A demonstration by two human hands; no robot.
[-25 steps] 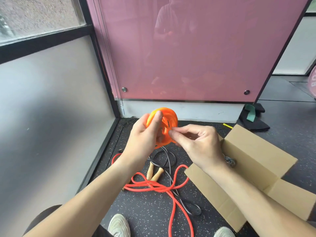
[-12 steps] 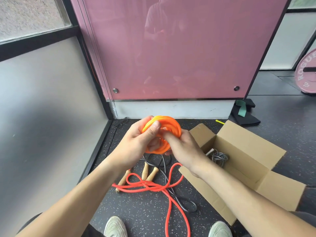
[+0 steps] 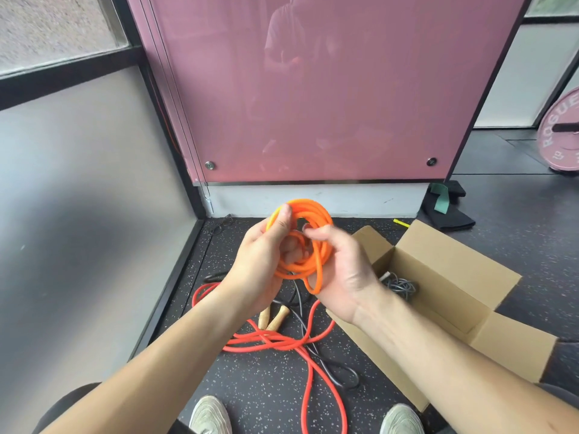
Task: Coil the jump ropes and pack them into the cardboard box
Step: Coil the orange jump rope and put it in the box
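Head view: left hand [image 3: 260,261] and right hand [image 3: 344,267] both grip the coiled orange rope [image 3: 316,214], raised just left of the box [image 3: 454,270]. A grey rope [image 3: 402,286] already lies coiled inside. Red rope [image 3: 282,343] and black rope [image 3: 332,371] sprawl loose on the floor [image 3: 250,386]; roughly half remains, I judge.

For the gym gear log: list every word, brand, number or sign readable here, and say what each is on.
"ROGUE": on the pink weight plate at the right edge, its last letter cut by the frame.
Smaller marks lower on that plate: too small and tilted to read.
Cardboard box and orange rope coil: no print visible.
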